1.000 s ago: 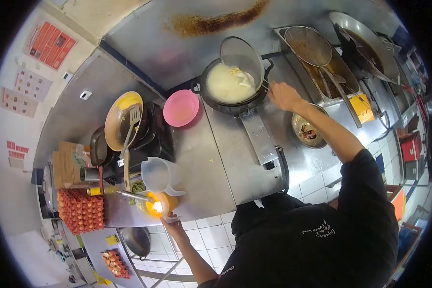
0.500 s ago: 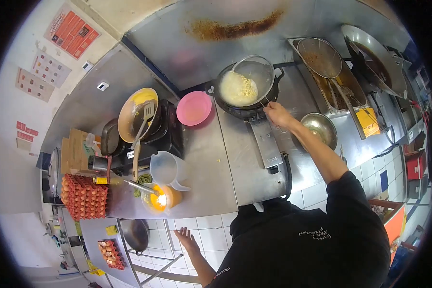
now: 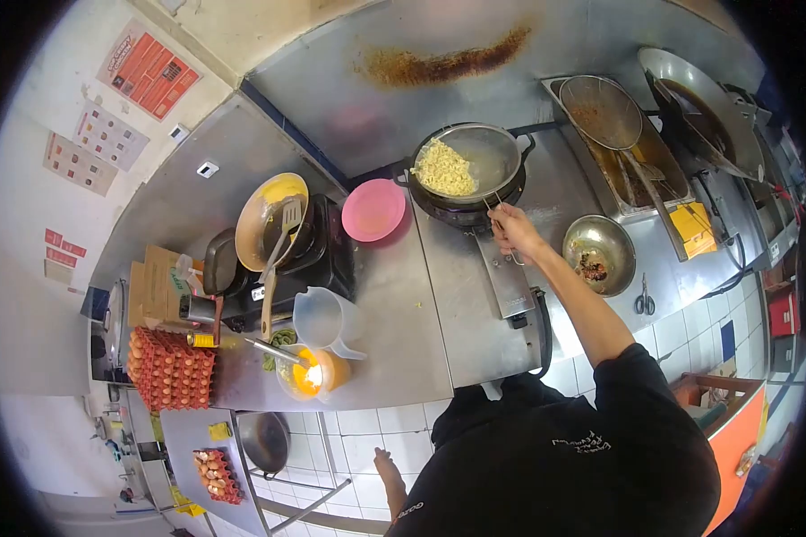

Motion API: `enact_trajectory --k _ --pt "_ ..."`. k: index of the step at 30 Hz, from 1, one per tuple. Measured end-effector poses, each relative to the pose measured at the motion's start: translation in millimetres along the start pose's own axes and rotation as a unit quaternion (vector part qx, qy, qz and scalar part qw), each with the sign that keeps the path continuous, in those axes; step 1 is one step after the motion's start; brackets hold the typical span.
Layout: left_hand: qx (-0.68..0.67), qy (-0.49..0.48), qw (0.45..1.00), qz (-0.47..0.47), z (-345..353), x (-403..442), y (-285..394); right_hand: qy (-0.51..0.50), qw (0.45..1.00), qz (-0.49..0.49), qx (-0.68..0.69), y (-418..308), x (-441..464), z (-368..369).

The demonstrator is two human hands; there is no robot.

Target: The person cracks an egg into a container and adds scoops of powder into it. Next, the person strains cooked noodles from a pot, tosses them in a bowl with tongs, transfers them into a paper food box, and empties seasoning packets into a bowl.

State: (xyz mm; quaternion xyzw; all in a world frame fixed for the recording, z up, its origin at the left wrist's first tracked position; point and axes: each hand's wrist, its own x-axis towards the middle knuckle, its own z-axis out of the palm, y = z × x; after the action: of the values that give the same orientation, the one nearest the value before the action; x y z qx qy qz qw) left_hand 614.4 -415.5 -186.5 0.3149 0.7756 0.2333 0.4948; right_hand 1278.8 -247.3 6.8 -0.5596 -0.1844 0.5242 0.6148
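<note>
My right hand [image 3: 516, 231] grips the wire handle of a round mesh strainer [image 3: 497, 157]. A clump of pale yellow noodles [image 3: 445, 168] lies in the left part of its mesh. The strainer sits over a dark pot [image 3: 461, 211] on the cooker; the pot's inside is mostly hidden beneath the mesh. My left hand [image 3: 388, 467] hangs low beside my body, above the tiled floor, with loose fingers and nothing visible in it. Right of the pot stands a metal bowl [image 3: 620, 240] with dark and pale seasoning inside, and scissors [image 3: 644, 297] lie near it.
Left of the pot is a pink plate [image 3: 373, 210]. Farther left are a pan [image 3: 251, 234] with a spatula, a clear jug [image 3: 322, 320] and a container of orange liquid [image 3: 333, 369]. Egg trays [image 3: 170, 371] stack at the counter's end. An oil tray [image 3: 658, 183] stands right.
The noodles now show as a clearer clump at the strainer's left, where cloudy liquid surrounded them before. My left hand has lowered and drawn in. The view has shifted, uncovering the bowl and scissors.
</note>
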Motion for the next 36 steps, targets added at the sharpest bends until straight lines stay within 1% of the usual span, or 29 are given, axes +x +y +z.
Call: enact_trajectory --k 2,3,4,5,7,8,9,11,12,13,15,16,17,19,21,22,23,24,25,26,27,29,30,32,33,34,36 --pt "0.022 0.007 1.0 -0.007 1 -4 -6 0.003 1.0 -0.009 0.013 -8 -15 3" --pt "0.042 0.014 0.999 -0.015 -2 1 -21 -0.001 0.999 -0.026 0.03 -12 -24 5" --pt "0.075 -0.001 0.997 -0.002 -7 5 -32 -0.006 0.998 -0.043 0.047 -14 -27 7" --pt "0.076 -0.002 0.997 0.0 -7 7 -39 -0.006 0.998 -0.044 0.048 -13 -25 9" --pt "0.097 -0.01 0.994 -0.041 -14 13 -56 0.011 0.999 -0.03 0.036 -3 -20 12" --pt "0.27 -0.087 0.959 0.026 -26 21 -66 0.017 0.999 -0.031 0.038 -3 -15 11" --pt "0.271 -0.088 0.958 0.028 -28 23 -67 0.022 0.999 -0.046 0.017 -10 1 15" --pt "0.321 -0.106 0.941 0.006 -32 25 -67 0.028 0.998 -0.06 -0.002 -16 5 17" --pt "0.339 -0.106 0.933 0.05 -30 14 -58 0.016 0.998 -0.056 0.001 -24 -3 15" --pt "0.338 -0.107 0.934 0.05 -26 16 -63 0.003 0.999 -0.053 0.003 -33 -10 14" --pt "0.24 -0.065 0.968 -0.032 -21 19 -66 0.012 0.998 -0.063 0.01 -41 -29 18" --pt "0.24 -0.064 0.968 -0.031 -21 20 -63 0.02 0.997 -0.072 0.021 -41 -34 20" --pt "0.276 -0.078 0.958 0.001 -21 21 -62 0.021 0.997 -0.072 0.022 -36 -28 19" --pt "0.312 -0.095 0.945 0.031 -23 20 -67 0.037 0.996 -0.08 -0.003 -28 -15 14" --pt "0.4 -0.157 0.896 0.116 -26 33 -66 0.039 0.996 -0.077 -0.024 -41 -5 13" --pt "0.4 -0.157 0.896 0.112 -27 32 -70 0.043 0.995 -0.073 -0.044 -47 -5 13" --pt "0.328 -0.126 0.934 0.07 -24 29 -69 0.044 0.996 -0.067 -0.046 -50 -10 12" --pt "0.251 -0.094 0.963 0.028 -17 30 -69 0.024 0.996 -0.075 -0.042 -58 -16 12" --pt "0.172 -0.06 0.983 -0.015 -13 26 -72 0.003 0.996 -0.082 -0.038 -66 -23 11" --pt "0.258 -0.085 0.961 0.042 -16 23 -74 0.009 0.995 -0.097 -0.035 -77 -35 20" --pt "0.26 -0.087 0.961 0.038 -18 24 -81 0.011 0.995 -0.093 -0.036 -82 -39 24" --pt "0.287 -0.104 0.951 0.046 -22 29 -91 -0.002 0.992 -0.122 -0.016 -86 -44 28" --pt "0.289 -0.106 0.95 0.046 -19 31 -91 0.001 0.992 -0.122 -0.016 -79 -41 24" --pt "0.158 -0.065 0.984 -0.04 -13 34 -96 0.004 0.996 -0.084 -0.015 -55 -31 14" --pt "0.159 -0.066 0.984 -0.039 -17 31 -98 0.005 0.996 -0.085 -0.016 -48 -30 14" --pt "0.271 -0.106 0.956 0.033 -22 28 -99 0.015 0.996 -0.079 -0.028 -44 -28 14" --pt "0.373 -0.142 0.91 0.113 -18 33 -96 0.024 0.995 -0.083 -0.042 -47 -23 12"
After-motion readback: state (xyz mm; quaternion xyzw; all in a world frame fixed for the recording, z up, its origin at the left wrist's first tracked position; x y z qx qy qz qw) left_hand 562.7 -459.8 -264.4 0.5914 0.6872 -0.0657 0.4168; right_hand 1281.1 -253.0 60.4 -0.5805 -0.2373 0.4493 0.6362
